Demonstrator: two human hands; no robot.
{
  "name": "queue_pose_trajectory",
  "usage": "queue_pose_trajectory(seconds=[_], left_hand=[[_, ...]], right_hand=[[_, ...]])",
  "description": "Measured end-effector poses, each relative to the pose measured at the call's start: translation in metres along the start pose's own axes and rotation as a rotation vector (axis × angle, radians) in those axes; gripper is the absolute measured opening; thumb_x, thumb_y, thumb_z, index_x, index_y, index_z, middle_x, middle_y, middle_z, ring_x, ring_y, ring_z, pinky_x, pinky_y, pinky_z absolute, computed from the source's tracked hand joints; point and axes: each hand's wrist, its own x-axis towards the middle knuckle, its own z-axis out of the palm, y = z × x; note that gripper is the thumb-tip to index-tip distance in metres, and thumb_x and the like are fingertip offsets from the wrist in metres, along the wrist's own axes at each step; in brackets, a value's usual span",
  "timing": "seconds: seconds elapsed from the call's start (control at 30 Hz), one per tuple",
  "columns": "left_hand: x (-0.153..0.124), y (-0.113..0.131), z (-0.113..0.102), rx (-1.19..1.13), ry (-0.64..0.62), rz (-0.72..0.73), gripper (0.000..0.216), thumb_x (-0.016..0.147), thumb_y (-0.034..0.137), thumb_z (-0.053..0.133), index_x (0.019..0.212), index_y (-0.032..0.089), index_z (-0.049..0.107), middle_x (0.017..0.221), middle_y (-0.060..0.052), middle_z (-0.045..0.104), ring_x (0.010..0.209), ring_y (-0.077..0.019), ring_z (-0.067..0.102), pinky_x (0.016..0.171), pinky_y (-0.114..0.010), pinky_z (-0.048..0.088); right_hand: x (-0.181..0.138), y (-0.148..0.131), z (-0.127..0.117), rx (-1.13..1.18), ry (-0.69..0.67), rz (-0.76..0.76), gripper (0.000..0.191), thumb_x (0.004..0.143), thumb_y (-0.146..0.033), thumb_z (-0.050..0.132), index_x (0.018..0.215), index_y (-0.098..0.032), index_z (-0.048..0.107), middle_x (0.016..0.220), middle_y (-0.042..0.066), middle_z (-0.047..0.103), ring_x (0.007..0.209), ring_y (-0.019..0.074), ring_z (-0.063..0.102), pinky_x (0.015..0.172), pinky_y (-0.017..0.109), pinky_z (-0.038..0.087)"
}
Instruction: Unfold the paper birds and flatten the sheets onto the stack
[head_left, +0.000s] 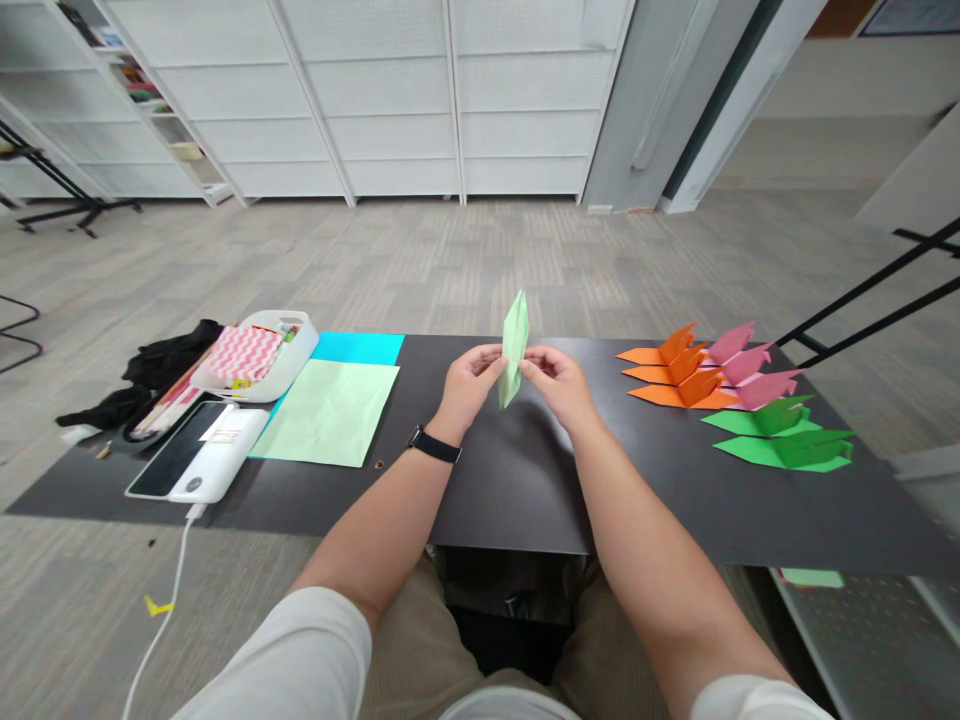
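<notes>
A pale green folded paper piece (pixel 515 345), long and pointed at both ends, stands upright between my hands above the middle of the dark table (pixel 502 490). My left hand (pixel 472 380) pinches its left side with thumb and fingers. On the other side, my right hand (pixel 556 382) grips its right edge the same way. Left of my hands lies a stack of pale green paper sheets (pixel 330 412) over a blue sheet (pixel 360 348). To the right stand several folded paper birds: orange (pixel 675 372), pink (pixel 750 365) and green (pixel 787 445).
At the table's left are a white basket (pixel 300 350) holding a pink-patterned packet, black cloth (pixel 176 350), and a phone (pixel 180 450) beside a white power bank (pixel 229 455) with a cable (pixel 176 590). White cabinets (pixel 390 100) line the wall beyond the carpet.
</notes>
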Motion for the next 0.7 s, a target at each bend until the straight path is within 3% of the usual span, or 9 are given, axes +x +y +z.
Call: queue_pose_trajectory(seconds=[0.23,0.37,0.47,0.6,0.7], left_hand=[[-0.003,-0.005,0.001,0.109,0.121,0.057,0.033,0.082,0.043,0.091,0.1,0.019,0.075,0.098,-0.007,0.081,0.089,-0.0214,0.076,0.087,-0.036,0.06],[-0.006,0.001,0.005,0.072,0.023,0.092,0.036,0.088,0.05,0.085,0.103,0.019,0.074,0.099,-0.007,0.08,0.092,-0.0203,0.075,0.089,-0.035,0.059],[-0.008,0.006,0.007,0.049,-0.033,0.08,0.043,0.083,0.05,0.09,0.109,0.019,0.074,0.104,-0.007,0.08,0.096,-0.0216,0.076,0.093,-0.037,0.059],[-0.007,0.007,0.005,0.072,-0.003,0.097,0.04,0.086,0.054,0.086,0.103,0.019,0.076,0.1,-0.006,0.079,0.094,-0.0212,0.074,0.091,-0.036,0.058],[-0.005,0.006,0.003,0.106,0.013,0.119,0.039,0.092,0.058,0.078,0.099,0.02,0.076,0.095,-0.004,0.077,0.088,-0.0189,0.07,0.087,-0.032,0.056]], right_hand=[[-0.003,0.003,0.006,-0.098,0.032,-0.066,0.029,0.085,-0.049,0.081,0.103,-0.026,0.076,0.092,0.003,0.078,0.081,0.0193,0.071,0.081,0.037,0.06],[-0.004,0.0,0.006,-0.153,0.081,-0.11,0.027,0.086,-0.047,0.08,0.103,-0.026,0.076,0.092,0.003,0.078,0.08,0.0194,0.071,0.08,0.037,0.06],[-0.006,-0.005,0.007,-0.216,0.092,-0.143,0.026,0.086,-0.045,0.08,0.103,-0.026,0.077,0.09,0.003,0.078,0.079,0.0198,0.071,0.081,0.038,0.061],[-0.009,-0.01,0.007,-0.267,0.079,-0.192,0.019,0.092,-0.044,0.074,0.099,-0.027,0.079,0.092,0.004,0.077,0.081,0.0218,0.071,0.08,0.04,0.061],[-0.008,-0.013,0.005,-0.268,0.119,-0.243,0.018,0.092,-0.042,0.073,0.1,-0.028,0.08,0.107,0.007,0.077,0.099,0.0254,0.072,0.085,0.041,0.062]])
